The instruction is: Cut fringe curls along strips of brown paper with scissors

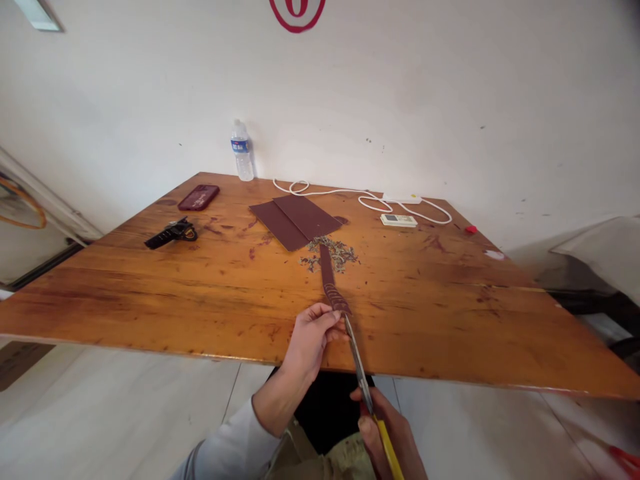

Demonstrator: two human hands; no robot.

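Observation:
My left hand [311, 339] pinches the near end of a long dark red strip [327, 267] just above the table's front edge. Curved light marks run across the strip's near part, while its far end lies in a pile of small greyish-brown cut slivers [345, 252]. Low in the view, my right hand [387, 433] is wrapped around the yellow and red handles of a pair of scissors [358, 357]. The scissors' long blades point away from me, and their tips are at the strip beside my left fingertips. Whether the blades touch the strip is hard to see.
Two dark red sheets [295, 220] overlap beyond the slivers. On the left are a phone [199, 197] and a black strap-like object [173, 233]; a plastic bottle [243, 153] stands by the wall. A white cable [340, 191] and a remote control [399, 220] lie back right.

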